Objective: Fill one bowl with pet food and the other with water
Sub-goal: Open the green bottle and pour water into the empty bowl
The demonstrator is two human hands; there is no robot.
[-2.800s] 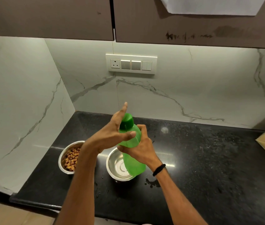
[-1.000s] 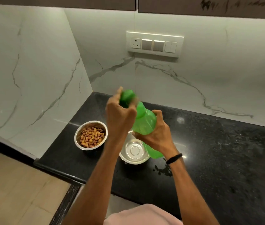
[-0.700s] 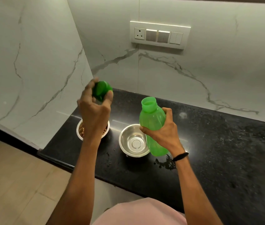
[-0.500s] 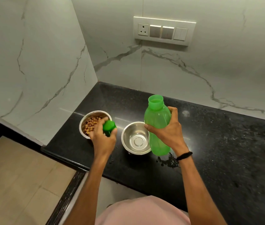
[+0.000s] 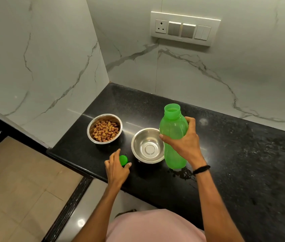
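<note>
Two steel bowls stand on the black counter (image 5: 243, 163) near its left corner. The left bowl (image 5: 89, 130) holds brown kibble (image 5: 105, 131). The right bowl (image 5: 148, 147) is empty and dry inside. My right hand (image 5: 184, 144) grips an upright green bottle (image 5: 173, 126) around its middle, just right of the empty bowl; its mouth is uncapped and its base rests on the counter. My left hand (image 5: 116, 169) pinches the green cap (image 5: 124, 159) down at counter level, in front of the gap between the bowls.
A small puddle of spilled water (image 5: 183, 172) lies at the bottle's base. Marble walls close the corner at left and back, with a switch panel (image 5: 185, 28) on the back wall. The counter's front edge runs just below my left hand.
My left hand twisted the cap off the bottle, carried it left and down, and now holds it at the counter. My right hand brought the bottle upright beside the empty bowl.
</note>
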